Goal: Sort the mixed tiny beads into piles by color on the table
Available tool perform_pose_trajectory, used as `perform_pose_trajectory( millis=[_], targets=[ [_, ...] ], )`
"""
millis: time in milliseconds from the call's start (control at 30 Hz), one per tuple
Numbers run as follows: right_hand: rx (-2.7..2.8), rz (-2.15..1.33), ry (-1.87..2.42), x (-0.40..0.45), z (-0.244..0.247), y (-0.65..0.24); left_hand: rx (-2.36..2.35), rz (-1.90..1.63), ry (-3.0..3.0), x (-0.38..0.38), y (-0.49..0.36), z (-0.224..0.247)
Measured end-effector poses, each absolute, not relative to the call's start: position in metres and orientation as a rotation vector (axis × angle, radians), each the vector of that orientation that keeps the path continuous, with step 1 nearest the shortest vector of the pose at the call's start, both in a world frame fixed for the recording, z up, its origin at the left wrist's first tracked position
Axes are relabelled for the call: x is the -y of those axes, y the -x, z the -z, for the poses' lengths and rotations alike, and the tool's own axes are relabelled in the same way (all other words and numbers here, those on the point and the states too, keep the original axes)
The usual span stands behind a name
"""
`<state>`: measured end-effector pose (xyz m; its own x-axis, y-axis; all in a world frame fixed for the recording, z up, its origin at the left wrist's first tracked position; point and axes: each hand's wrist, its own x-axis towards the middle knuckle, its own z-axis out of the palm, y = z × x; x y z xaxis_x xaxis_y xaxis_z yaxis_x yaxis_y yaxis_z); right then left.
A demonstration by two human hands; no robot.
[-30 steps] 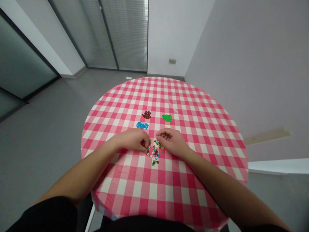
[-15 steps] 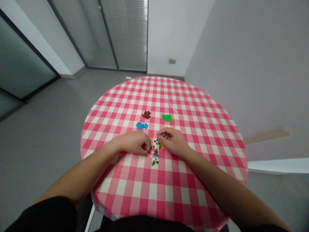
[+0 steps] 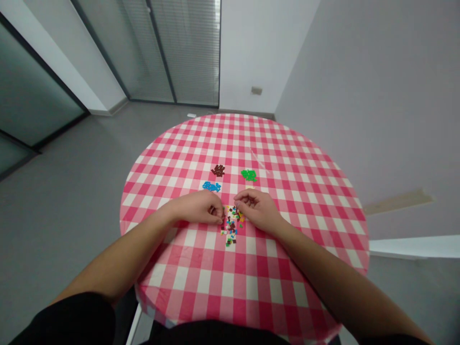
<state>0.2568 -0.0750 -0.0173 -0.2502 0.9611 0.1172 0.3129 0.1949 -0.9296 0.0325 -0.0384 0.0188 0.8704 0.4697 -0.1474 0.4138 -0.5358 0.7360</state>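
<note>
A mixed scatter of small coloured pieces (image 3: 232, 226) lies on the checked cloth between my hands. My left hand (image 3: 203, 207) is at its left edge, fingers curled in; whatever they might hold is too small to make out. On the right side of the scatter rests my right hand (image 3: 257, 207), fingers bent and thumb close to them, its grasp also unclear. Beyond my left hand lie a blue pile (image 3: 211, 186) and a dark brown pile (image 3: 218, 170). A green pile (image 3: 248, 175) sits past my right hand, with some pale yellow pieces (image 3: 250, 188) partly hidden just behind that hand.
The round table (image 3: 230, 282) has a pink and white checked cloth. Glass doors with blinds (image 3: 190, 52) stand beyond it, and a plain wall (image 3: 377, 105) rises on the right. A white bar (image 3: 417, 246) juts in at the right.
My left hand has shifted slightly away from me, up toward the blue pile, uncovering a little of the scatter's left edge. My right hand has barely moved.
</note>
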Motion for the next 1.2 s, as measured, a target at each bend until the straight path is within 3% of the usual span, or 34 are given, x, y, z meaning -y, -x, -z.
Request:
perform_pose_trajectory(
  millis=[267,433,1200],
  targets=[
    [1.702,-1.068,1.207,0.075,0.016,-0.257,-0.985,-0.601,-1.866,0.013,-0.003,-0.008],
    [1.69,-1.073,1.195,0.075,0.017,-0.257,-1.054,-0.748,-1.784,0.005,0.003,0.001],
    [1.675,-1.075,1.197,0.074,0.016,-0.257,-1.101,-0.452,-1.962,0.015,-0.022,0.014]
  ],
)
